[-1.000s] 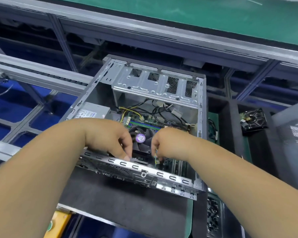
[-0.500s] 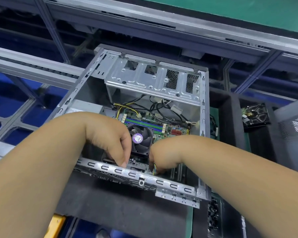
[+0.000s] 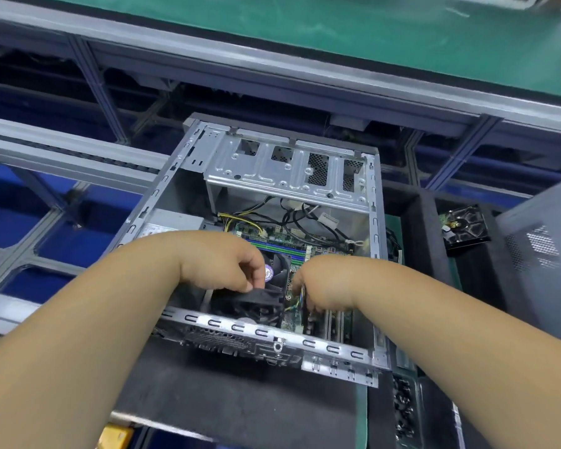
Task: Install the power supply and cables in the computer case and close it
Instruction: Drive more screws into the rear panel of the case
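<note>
Wires (image 3: 296, 302) inside the open case (image 3: 374, 254) are thin and limp: your right hand (image 3: 321, 283) pinches them near the fan (image 3: 277, 270); hold the plug, not strands. Your left hand (image 3: 227, 264) curls onto the fan's shroud.

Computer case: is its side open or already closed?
Open. The computer case has no side panel on: the motherboard, cooler fan and cables show, with both hands inside.

Right hand (image 3: 318, 283) fingertips hidden behind its knuckles, w/ thin wires (image 3: 297, 301); connector not visible. Left hand (image 3: 227, 264) covers part of fan (image 3: 277, 273). Both forearms cut off at frame bottom.
</note>
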Action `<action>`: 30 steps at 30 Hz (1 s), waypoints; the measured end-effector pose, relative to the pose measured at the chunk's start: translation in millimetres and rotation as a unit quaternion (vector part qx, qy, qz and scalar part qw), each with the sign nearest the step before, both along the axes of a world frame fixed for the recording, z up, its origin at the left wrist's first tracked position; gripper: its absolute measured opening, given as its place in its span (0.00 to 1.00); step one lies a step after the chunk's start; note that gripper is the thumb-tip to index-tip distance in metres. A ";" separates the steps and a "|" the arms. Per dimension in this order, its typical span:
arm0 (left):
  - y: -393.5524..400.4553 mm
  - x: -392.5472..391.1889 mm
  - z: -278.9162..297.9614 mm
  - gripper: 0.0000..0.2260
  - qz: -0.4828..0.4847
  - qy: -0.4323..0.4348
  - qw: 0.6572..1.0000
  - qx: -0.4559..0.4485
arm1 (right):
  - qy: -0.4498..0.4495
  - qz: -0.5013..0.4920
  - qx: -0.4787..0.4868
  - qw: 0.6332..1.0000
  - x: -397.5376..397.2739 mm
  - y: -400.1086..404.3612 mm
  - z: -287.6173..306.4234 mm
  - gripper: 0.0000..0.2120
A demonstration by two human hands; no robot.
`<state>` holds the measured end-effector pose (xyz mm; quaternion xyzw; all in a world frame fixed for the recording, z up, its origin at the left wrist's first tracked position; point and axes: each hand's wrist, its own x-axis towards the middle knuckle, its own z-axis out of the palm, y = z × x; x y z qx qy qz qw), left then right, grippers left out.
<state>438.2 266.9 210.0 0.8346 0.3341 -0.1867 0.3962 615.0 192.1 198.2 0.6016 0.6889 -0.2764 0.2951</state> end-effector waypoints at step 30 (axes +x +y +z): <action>-79.3 -1.8 0.2 0.10 0.100 -0.276 0.937 0.189 | 0.309 -0.527 0.422 0.669 89.1 -146.1 15.5 0.11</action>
